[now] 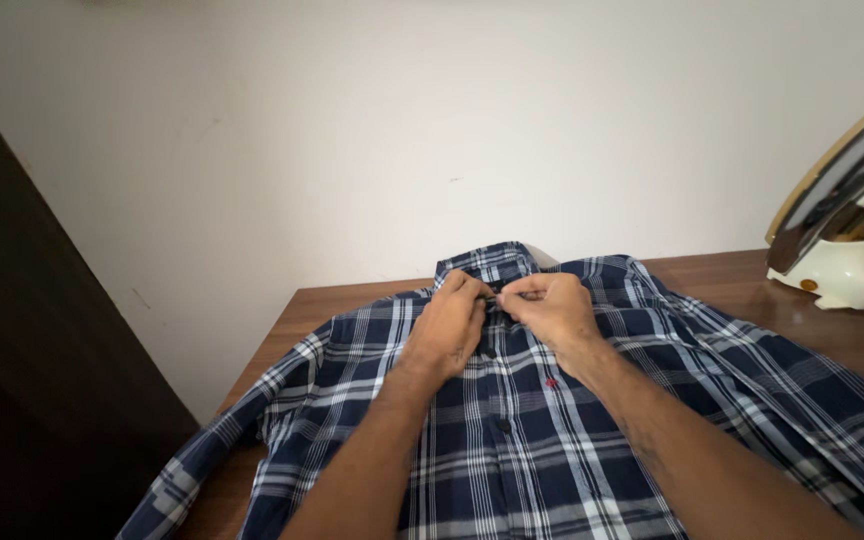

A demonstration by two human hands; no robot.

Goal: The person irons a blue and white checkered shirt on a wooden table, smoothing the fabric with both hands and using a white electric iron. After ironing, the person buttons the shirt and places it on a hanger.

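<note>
Fingers [512, 292] apparently on shirt [512, 440] collar

shirt [512, 440] under our hands: soft matt woven cloth | table [352, 300] beyond: smooth wood grain | iron [842, 220] far right: glossy metal soleplate, cream plastic

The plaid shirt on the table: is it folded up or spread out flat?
Spread out flat. The plaid shirt lies front up across the wooden table, sleeves out to both sides.
</note>
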